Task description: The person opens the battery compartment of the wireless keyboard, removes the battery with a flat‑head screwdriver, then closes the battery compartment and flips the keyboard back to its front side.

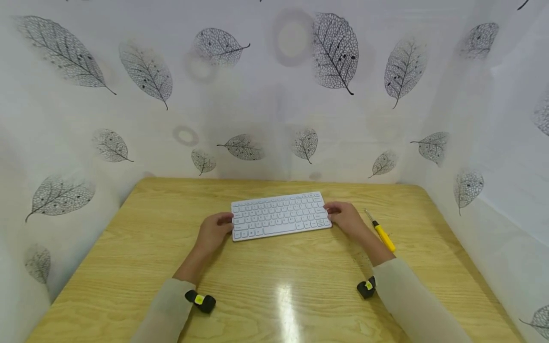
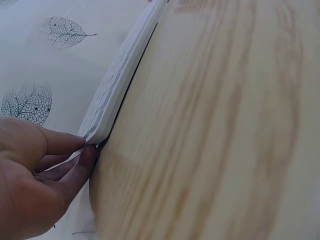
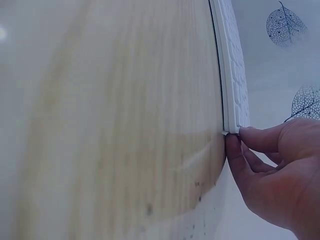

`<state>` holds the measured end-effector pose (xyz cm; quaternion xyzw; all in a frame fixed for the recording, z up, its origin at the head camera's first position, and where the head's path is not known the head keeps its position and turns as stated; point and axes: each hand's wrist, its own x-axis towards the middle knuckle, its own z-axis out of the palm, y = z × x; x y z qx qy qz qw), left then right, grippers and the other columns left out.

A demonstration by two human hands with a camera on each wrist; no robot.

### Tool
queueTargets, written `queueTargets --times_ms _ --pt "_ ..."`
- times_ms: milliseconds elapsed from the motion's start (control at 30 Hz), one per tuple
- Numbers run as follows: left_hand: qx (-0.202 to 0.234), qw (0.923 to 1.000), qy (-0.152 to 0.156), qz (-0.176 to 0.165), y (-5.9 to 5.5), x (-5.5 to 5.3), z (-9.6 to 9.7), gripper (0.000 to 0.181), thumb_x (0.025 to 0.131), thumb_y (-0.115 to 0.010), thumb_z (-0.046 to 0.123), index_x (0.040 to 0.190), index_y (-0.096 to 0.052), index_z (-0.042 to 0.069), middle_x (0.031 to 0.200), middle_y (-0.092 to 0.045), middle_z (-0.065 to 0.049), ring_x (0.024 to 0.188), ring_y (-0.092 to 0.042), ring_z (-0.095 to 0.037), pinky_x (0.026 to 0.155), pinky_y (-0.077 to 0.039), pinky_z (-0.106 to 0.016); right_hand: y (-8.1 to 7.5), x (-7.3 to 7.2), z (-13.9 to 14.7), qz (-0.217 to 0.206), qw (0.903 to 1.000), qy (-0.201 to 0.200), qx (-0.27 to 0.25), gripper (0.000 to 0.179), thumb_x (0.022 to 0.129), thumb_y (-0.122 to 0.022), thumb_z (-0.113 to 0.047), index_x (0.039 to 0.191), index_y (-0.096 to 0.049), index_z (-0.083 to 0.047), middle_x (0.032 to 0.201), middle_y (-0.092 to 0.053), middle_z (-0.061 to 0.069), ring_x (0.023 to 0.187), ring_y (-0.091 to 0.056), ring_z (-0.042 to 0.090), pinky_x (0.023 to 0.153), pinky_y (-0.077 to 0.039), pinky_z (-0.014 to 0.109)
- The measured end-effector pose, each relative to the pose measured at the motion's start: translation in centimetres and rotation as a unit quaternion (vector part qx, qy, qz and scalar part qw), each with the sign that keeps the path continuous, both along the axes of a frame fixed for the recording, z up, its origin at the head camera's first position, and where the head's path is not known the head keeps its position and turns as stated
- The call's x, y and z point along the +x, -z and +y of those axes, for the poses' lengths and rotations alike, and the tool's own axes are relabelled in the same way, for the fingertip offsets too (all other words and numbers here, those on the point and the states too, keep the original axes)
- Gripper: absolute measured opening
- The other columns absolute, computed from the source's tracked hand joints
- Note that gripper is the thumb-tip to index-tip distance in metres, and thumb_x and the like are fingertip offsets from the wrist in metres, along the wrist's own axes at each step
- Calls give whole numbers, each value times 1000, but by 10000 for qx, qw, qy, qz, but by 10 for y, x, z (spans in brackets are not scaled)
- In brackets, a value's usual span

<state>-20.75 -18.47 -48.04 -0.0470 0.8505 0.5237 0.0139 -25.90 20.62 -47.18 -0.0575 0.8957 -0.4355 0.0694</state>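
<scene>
A white compact keyboard (image 1: 279, 216) lies keys up on the wooden table, its right end slightly farther back than its left. My left hand (image 1: 213, 232) pinches its left end between thumb and fingers. At the opposite end, my right hand (image 1: 346, 219) pinches the right edge the same way. The left wrist view shows the left fingertips (image 2: 86, 152) at the corner of the keyboard (image 2: 122, 75). In the right wrist view, thumb and fingers of the right hand (image 3: 277, 170) meet at the other corner of the keyboard (image 3: 232, 75).
A screwdriver (image 1: 383, 236) with a yellow handle lies right of the right hand, shaft pointing back. Small dark specks (image 3: 198, 185) dot the wooden table (image 1: 257, 276) near that hand. Leaf-printed white cloth (image 1: 266, 95) hangs behind the table and at both sides.
</scene>
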Motion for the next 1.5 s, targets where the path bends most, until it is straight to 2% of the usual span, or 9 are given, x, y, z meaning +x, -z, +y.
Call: queueTargets --times_ms 233,400,633,967,1200,1500 --pt "-45 9999 151 4 -1 -3 2 36 96 -59 2 130 -62 -6 122 -67 -21 116 -62 -30 100 -51 -44 -1 12 2 -20 9997 95 213 33 97 -59 -2 129 -64 1 116 -67 18 103 -60 27 88 -51 35" --pt "-82 9997 242 7 0 -5 1 36 96 -60 2 131 -62 -5 124 -67 -21 117 -62 -30 102 -49 -45 -5 21 2 -28 9997 110 236 33 96 -60 -1 128 -64 1 115 -67 19 102 -61 28 86 -51 34" --pt "-148 9991 393 6 -1 -4 1 34 98 -58 2 131 -61 -5 124 -67 -20 116 -62 -29 102 -50 -45 -5 30 5 -116 9995 158 261 33 96 -60 -3 129 -64 -2 115 -67 16 101 -60 26 89 -50 37" --pt "-173 9985 513 -48 -2 -3 3 35 97 -59 1 131 -62 -4 124 -67 -20 115 -62 -29 100 -51 -45 -5 39 8 -135 9980 240 571 32 95 -62 -5 127 -65 -3 113 -68 15 99 -63 25 90 -51 42" --pt "-153 9984 543 -91 -4 -2 5 34 98 -58 1 131 -62 -4 125 -67 -19 116 -62 -29 102 -50 -47 -7 47 11 -124 9978 238 610 31 94 -63 -4 125 -66 -3 107 -69 13 93 -63 22 83 -52 36" --pt "-262 9977 621 -92 -5 1 6 34 98 -58 3 132 -62 -2 127 -66 -18 116 -62 -28 103 -50 -47 -9 57 10 -330 9982 297 407 32 96 -61 -3 128 -64 -3 111 -67 14 93 -60 22 79 -51 31"
